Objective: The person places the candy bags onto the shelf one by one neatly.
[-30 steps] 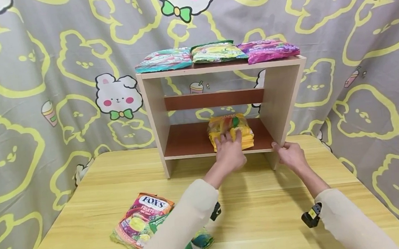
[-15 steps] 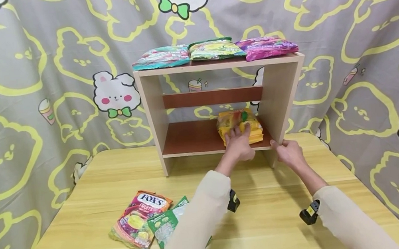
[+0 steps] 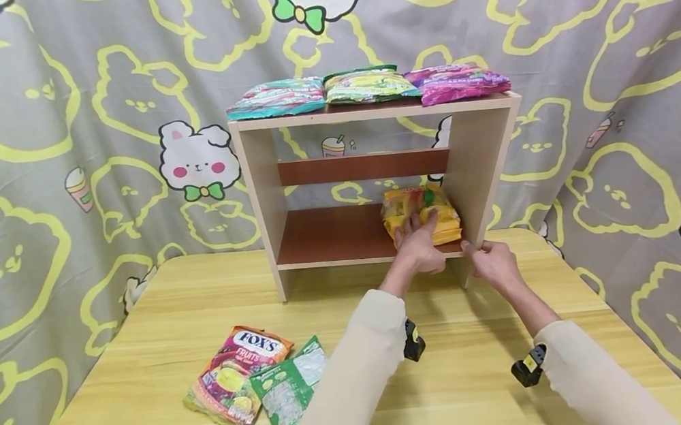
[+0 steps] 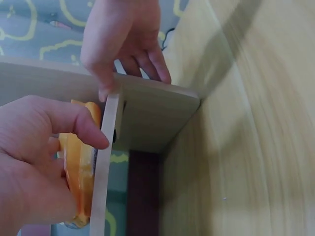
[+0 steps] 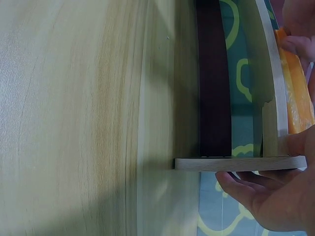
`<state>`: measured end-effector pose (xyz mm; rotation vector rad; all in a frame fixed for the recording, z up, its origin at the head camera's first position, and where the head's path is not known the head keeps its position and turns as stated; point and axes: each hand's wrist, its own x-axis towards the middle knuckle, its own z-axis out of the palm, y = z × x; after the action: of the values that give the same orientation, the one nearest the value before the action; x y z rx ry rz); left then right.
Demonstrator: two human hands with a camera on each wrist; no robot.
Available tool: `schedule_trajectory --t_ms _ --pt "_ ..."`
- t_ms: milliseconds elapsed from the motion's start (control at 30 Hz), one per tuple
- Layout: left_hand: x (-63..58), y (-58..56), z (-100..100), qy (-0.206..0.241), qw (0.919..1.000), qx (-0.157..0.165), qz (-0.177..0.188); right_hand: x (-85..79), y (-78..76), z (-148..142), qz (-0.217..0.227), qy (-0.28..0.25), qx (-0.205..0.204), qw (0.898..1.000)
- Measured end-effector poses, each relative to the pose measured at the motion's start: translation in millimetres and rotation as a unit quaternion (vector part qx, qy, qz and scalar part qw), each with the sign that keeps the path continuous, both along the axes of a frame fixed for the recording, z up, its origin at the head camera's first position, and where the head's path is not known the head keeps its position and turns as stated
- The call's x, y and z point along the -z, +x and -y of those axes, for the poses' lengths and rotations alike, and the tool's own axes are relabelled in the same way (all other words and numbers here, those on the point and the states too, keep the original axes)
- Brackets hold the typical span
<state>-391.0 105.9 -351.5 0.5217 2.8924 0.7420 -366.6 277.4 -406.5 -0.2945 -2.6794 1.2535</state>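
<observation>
Yellow plastic packet (image 3: pixel 418 201): slid rightward since a second ago; it now lies on the lower board, just beside the right panel of the brown-and-pale wooden shelf unit (image 3: pixel 330 234).
Left hand (image 3: pixel 420 247): my fingers are spread apart, pressing the packet's front at the shelf unit's lower board.
Right hand (image 3: pixel 496 264): my thumb and fingers are clamped on the shelf unit's right panel, by the lower board.
Atop the shelf unit: left to right, teal plastic candy bag (image 3: pixel 277 99), yellow-green plastic candy bag (image 3: pixel 370 86), purple plastic candy bag (image 3: pixel 460 82).
Before the shelf unit, leftward: red-orange FOX'S plastic bag (image 3: pixel 236 380) and green patterned plastic bag (image 3: pixel 287 392), partly behind my cream sleeve (image 3: pixel 355 368), on the yellow wood-grain table (image 3: pixel 140 368).
</observation>
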Motion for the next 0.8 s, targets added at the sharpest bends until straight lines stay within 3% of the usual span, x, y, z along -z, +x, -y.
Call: schedule_trajectory --t_ms 133,433,800 --pt "2.2 -1.6 -0.9 0.034 0.9993 0.014 0.004 -1.8 1.1 0.4 -0.005 0.002 -0.001 1.000" --pt "3.6 -2.3 -6.4 0.024 0.9995 0.006 -0.020 -1.9 2.3 1.0 -0.009 -0.002 -0.004 1.000" --pt "6.8 -6.6 -5.3 0.071 0.9972 0.017 -0.013 -2.1 0.9 0.5 -0.006 0.000 -0.004 1.000"
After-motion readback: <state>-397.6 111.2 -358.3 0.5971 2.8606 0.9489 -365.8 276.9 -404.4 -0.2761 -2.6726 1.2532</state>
